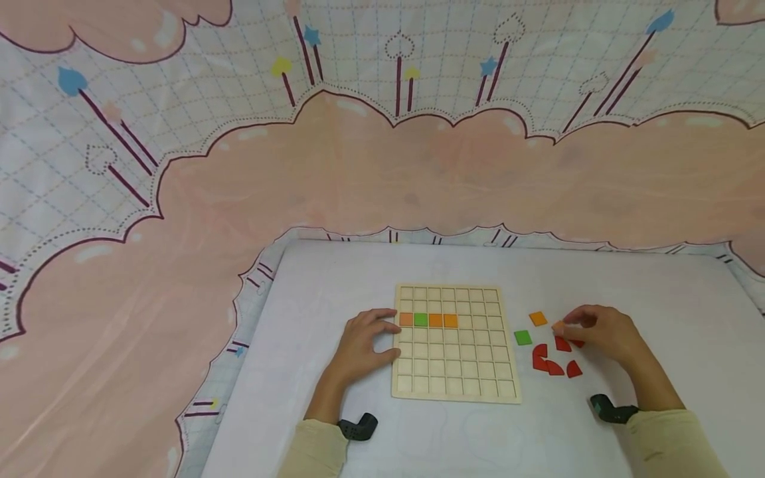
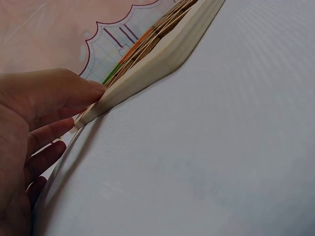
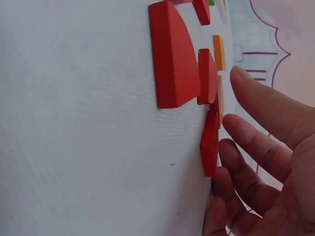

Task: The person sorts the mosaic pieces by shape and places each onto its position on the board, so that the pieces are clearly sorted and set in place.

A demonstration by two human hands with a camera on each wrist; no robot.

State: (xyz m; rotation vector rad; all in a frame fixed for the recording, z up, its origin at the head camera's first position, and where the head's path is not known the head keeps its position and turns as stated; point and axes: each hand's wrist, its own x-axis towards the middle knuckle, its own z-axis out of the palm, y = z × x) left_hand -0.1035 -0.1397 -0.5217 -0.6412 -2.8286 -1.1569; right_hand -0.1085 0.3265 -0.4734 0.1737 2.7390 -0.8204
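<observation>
A square wooden grid board (image 1: 454,399) lies on the white table. My left hand (image 1: 366,338) rests at its left edge, with thumb and fingertips touching the rim; in the left wrist view the thumb lies against the board's side. One row holds a salmon tile (image 1: 406,320), a green tile (image 1: 421,320) and two orange tiles (image 1: 443,320) side by side. To the right of the board, my right hand (image 1: 603,330) reaches over a loose salmon tile (image 1: 558,326). In the right wrist view, thumb and index finger stand apart beside that tile (image 3: 220,98), the index tip close against it.
Near the right hand lie a loose orange tile (image 1: 538,318), a loose green tile (image 1: 522,338) and several red quarter-round pieces (image 1: 555,368). Dark wrist devices (image 1: 358,427) sit at both cuffs. A patterned cloth (image 1: 418,179) hangs behind the table (image 1: 287,438).
</observation>
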